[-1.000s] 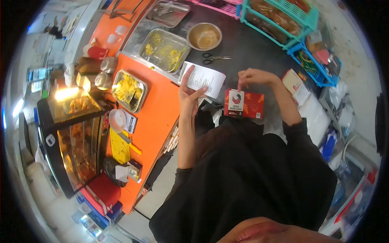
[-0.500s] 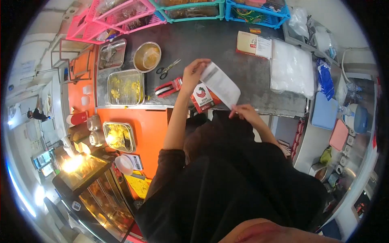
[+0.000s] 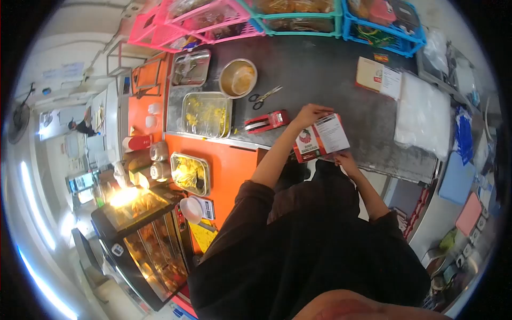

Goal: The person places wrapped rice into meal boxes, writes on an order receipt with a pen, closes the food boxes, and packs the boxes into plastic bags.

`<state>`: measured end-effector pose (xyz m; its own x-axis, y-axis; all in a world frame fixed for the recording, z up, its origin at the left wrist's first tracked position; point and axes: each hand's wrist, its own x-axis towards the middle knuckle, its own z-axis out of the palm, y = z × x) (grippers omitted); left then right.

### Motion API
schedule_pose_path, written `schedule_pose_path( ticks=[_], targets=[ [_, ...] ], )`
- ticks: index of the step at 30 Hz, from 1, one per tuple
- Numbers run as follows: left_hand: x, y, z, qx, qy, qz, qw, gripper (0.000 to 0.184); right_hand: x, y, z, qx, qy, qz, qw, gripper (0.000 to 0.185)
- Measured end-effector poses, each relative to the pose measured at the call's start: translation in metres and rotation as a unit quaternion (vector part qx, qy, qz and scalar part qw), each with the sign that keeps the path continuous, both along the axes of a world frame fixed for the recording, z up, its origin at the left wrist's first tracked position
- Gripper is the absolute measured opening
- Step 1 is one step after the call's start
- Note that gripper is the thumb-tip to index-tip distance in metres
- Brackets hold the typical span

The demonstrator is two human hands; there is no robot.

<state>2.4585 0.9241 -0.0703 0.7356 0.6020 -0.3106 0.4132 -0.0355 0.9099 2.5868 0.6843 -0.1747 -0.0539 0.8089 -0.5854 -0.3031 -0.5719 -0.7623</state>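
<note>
- Head view: white printed paper [image 3: 333, 133] lies against the red box [image 3: 306, 145], which sits at the near edge of the dark table [image 3: 314, 61].
- Left hand [image 3: 314, 113]: at paper's far edge; grip nearly closed, fingers bent, pinching that edge.
- Right hand [image 3: 345, 161]: at paper's near edge, low by the table rim; can't tell how far its grip is open, or if it has paper or box.
- Red stapler [image 3: 266, 122] just left of the left forearm; scissors [image 3: 265, 97] beyond it, metal bowl [image 3: 238, 78] and glass tray [image 3: 207, 115] farther left.
- Room: from where I stand, a stretch of bare tabletop runs from paper to white plastic stack [image 3: 423, 114] on the right, another from left hand out to the baskets [image 3: 298, 25]. Towards the body, the apron [image 3: 314, 184] crowds the edge.
</note>
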Motion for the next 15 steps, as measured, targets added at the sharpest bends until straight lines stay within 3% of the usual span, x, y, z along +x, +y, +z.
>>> schedule_pose_path(
  ticks=[4,5,6,7,8,9,10,11,12,13,15],
  targets=[
    [0.000,0.008,-0.064,-0.056,0.008,-0.050,0.997,0.057,0.011,0.006,0.027,0.048,-0.100,0.049,0.993,0.025],
    [-0.001,0.013,-0.061,0.094,0.036,-0.054,0.993,0.062,0.009,0.004,0.014,0.020,-0.034,-0.003,0.999,0.028],
    [-0.002,0.017,-0.057,0.243,0.078,-0.041,0.966,0.068,0.008,0.009,0.028,0.036,-0.054,-0.010,0.998,0.032],
    [0.004,0.009,-0.018,0.287,0.195,0.019,0.938,0.059,0.012,0.017,0.031,-0.022,-0.026,0.015,0.999,0.029],
    [0.003,0.004,-0.027,0.349,0.124,0.134,0.919,0.054,0.024,0.020,0.033,0.013,-0.103,0.095,0.990,0.029],
    [-0.003,0.000,-0.019,0.347,0.088,0.128,0.925,0.058,0.033,0.018,0.003,0.081,-0.106,0.098,0.986,0.030],
    [-0.018,-0.023,0.031,0.335,0.110,0.059,0.934,0.068,0.047,0.019,-0.034,0.115,-0.139,0.149,0.972,0.029],
    [-0.033,-0.042,0.064,0.345,0.181,-0.051,0.919,0.086,0.053,0.022,-0.030,0.105,-0.149,0.160,0.970,0.030],
    [-0.042,-0.068,0.092,0.355,0.235,-0.066,0.902,0.103,0.053,0.030,-0.021,0.086,-0.151,0.160,0.972,0.030],
    [-0.044,-0.082,0.087,0.359,0.238,-0.057,0.901,0.103,0.052,0.037,-0.010,0.073,-0.155,0.157,0.973,0.030],
    [-0.046,-0.109,0.064,0.486,0.268,-0.070,0.829,0.120,0.054,0.045,0.004,0.061,-0.166,0.155,0.972,0.030]
  ],
)
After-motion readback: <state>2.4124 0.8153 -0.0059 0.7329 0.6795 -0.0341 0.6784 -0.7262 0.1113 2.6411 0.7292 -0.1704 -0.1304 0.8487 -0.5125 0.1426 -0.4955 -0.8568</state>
